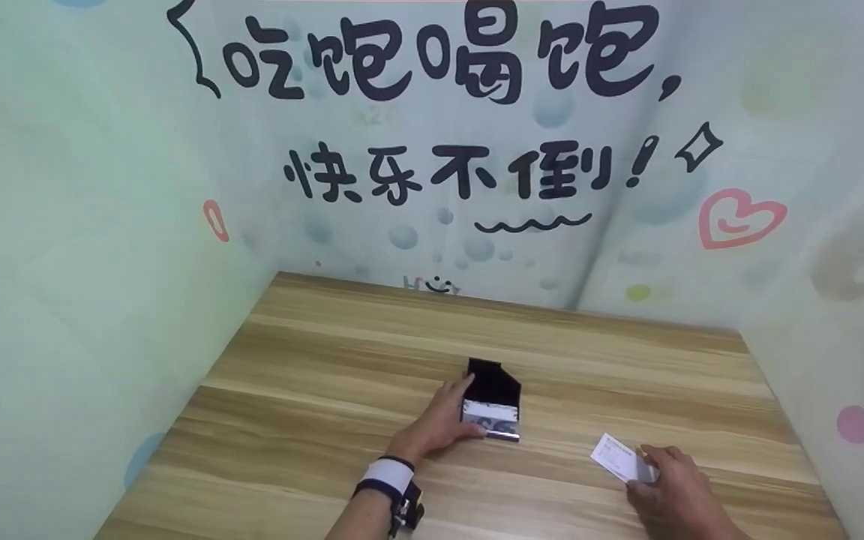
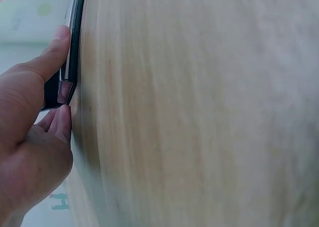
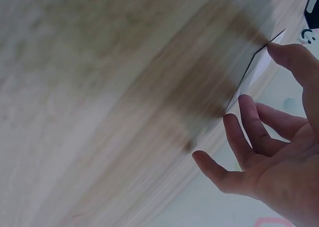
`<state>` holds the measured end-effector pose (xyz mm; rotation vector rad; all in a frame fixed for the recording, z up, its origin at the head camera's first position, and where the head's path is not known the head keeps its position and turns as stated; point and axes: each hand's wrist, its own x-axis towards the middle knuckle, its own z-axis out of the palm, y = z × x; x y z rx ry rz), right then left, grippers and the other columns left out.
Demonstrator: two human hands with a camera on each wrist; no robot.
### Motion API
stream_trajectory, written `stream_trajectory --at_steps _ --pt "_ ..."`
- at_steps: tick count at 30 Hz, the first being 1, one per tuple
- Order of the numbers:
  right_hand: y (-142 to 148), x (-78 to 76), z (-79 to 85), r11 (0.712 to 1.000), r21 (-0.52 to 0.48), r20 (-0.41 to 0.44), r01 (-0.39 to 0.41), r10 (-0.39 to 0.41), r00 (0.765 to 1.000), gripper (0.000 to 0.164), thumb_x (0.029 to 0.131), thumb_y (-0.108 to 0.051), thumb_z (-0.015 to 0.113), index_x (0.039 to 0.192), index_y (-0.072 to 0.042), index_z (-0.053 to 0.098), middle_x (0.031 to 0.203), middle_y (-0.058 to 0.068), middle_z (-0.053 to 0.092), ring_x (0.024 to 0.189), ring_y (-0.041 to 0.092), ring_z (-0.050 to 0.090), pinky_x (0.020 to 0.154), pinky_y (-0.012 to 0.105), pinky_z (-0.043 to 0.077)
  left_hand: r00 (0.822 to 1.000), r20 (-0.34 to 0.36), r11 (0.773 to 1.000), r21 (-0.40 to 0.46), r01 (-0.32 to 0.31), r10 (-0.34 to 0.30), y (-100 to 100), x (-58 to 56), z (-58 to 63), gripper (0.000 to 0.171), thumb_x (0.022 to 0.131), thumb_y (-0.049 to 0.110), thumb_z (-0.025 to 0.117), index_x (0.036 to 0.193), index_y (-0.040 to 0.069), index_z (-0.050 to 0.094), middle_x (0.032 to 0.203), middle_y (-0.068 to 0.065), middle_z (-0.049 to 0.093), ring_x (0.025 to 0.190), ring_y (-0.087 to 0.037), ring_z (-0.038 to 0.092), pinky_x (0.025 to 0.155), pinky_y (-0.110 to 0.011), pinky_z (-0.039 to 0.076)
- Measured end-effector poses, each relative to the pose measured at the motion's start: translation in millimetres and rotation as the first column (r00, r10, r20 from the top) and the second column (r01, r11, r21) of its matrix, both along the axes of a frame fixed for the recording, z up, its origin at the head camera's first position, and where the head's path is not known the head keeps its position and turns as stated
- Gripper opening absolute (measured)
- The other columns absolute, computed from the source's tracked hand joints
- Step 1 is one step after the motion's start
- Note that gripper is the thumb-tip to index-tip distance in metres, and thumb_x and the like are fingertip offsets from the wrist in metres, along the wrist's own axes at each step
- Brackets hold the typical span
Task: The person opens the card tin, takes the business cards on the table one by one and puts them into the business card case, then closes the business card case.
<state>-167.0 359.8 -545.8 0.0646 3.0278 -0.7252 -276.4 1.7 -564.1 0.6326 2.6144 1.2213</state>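
Observation:
Near the middle of the wooden table, a black card case (image 1: 493,382) lies with its flap folded back toward the far side. A silvery, patterned strip shows across its near half. My left hand (image 1: 439,420) grips the case by its left side, and in the left wrist view the thumb (image 2: 61,38) lies along one side of it with fingertips at its end. To the right, my right hand (image 1: 676,480) holds a white printed business card (image 1: 616,456) by its edges, thumb on one edge and fingertips opposite. The other fingers are spread in the right wrist view.
The wood-grain table (image 1: 342,337) runs back to a printed wall curtain (image 1: 432,247) with large dark lettering. More pale curtain closes in the left and right sides. A white band with a small camera (image 1: 406,510) sits on the left wrist.

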Motion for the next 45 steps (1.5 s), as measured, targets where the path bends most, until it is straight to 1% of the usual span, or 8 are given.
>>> stream_trajectory --at_steps 5,13,21,31,34,39,42,45 --pt "-4 0.7 -1.7 0.999 0.044 -0.096 -0.018 0.022 0.995 0.060 0.065 -0.020 0.075 0.117 0.003 0.057 0.104 0.013 0.058 0.081 0.021 0.056 0.066 0.032 0.049 1.000 0.005 1.000 -0.002 -0.007 0.007 0 -0.2 0.1 0.095 0.073 0.032 0.074 0.147 0.013 0.018 0.151 -0.019 0.020 0.139 -0.037 0.015 0.114 -0.049 0.017" --pt "-10 2.4 -4.2 0.987 0.152 -0.272 -0.044 0.085 0.959 0.060 0.059 -0.017 0.075 0.113 0.003 0.059 0.093 0.017 0.063 0.069 0.022 0.057 0.053 0.033 0.046 1.000 0.001 0.999 -0.032 -0.005 0.006 -1 0.6 -0.5 0.095 0.074 0.037 0.073 0.147 0.013 0.018 0.149 -0.020 0.024 0.139 -0.040 0.014 0.114 -0.050 0.020" --pt "-19 4.3 -3.7 0.967 0.242 -0.345 -0.074 0.157 0.925 0.051 0.058 -0.022 0.077 0.105 -0.005 0.064 0.079 0.005 0.064 0.065 0.012 0.053 0.057 0.034 0.039 1.000 0.015 1.000 -0.005 -0.008 0.008 -3 4.0 -4.3 0.094 0.074 0.033 0.074 0.147 0.012 0.019 0.149 -0.021 0.022 0.139 -0.040 0.013 0.114 -0.051 0.018" --pt "-27 -5.6 -0.2 0.942 0.321 -0.458 -0.093 0.241 0.856 0.048 0.059 -0.020 0.077 0.102 -0.005 0.063 0.089 0.012 0.066 0.078 0.027 0.061 0.066 0.044 0.044 1.000 0.020 1.000 0.022 -0.009 0.008 -1 1.8 -0.1 0.093 0.074 0.031 0.074 0.147 0.013 0.019 0.151 -0.020 0.020 0.140 -0.039 0.012 0.114 -0.051 0.016" --pt "-27 -10.4 -0.9 0.926 0.358 -0.512 -0.119 0.302 0.804 0.050 0.055 -0.020 0.079 0.099 -0.004 0.064 0.088 0.012 0.066 0.077 0.029 0.061 0.065 0.044 0.044 1.000 0.007 1.000 0.018 -0.005 0.005 0 1.1 0.6 0.094 0.074 0.033 0.073 0.147 0.012 0.019 0.150 -0.020 0.021 0.139 -0.039 0.013 0.114 -0.051 0.016" --pt "-29 -23.0 3.4 0.902 0.400 -0.624 -0.161 0.397 0.673 0.053 0.045 -0.014 0.081 0.095 -0.005 0.065 0.083 0.010 0.066 0.072 0.028 0.062 0.059 0.039 0.043 1.000 0.003 1.000 -0.008 -0.004 0.004 1 -1.1 0.2 0.095 0.073 0.035 0.074 0.147 0.013 0.019 0.150 -0.020 0.021 0.139 -0.039 0.014 0.114 -0.050 0.018" --pt "-34 -30.2 8.2 0.894 0.404 -0.643 -0.192 0.427 0.635 0.054 0.046 -0.014 0.083 0.096 -0.005 0.066 0.084 0.009 0.067 0.074 0.026 0.063 0.060 0.040 0.045 1.000 -0.001 1.000 -0.027 -0.003 0.003 1 -2.8 -1.3 0.096 0.072 0.037 0.074 0.147 0.013 0.019 0.149 -0.021 0.022 0.138 -0.040 0.016 0.114 -0.050 0.019" --pt "-40 -36.7 12.0 0.891 0.397 -0.642 -0.221 0.442 0.626 0.053 0.049 -0.016 0.085 0.097 -0.005 0.065 0.086 0.008 0.067 0.077 0.025 0.064 0.061 0.042 0.047 1.000 -0.004 1.000 -0.028 0.000 -0.001 1 -3.3 -1.7 0.095 0.072 0.036 0.074 0.147 0.013 0.019 0.149 -0.022 0.023 0.138 -0.040 0.017 0.113 -0.050 0.019"
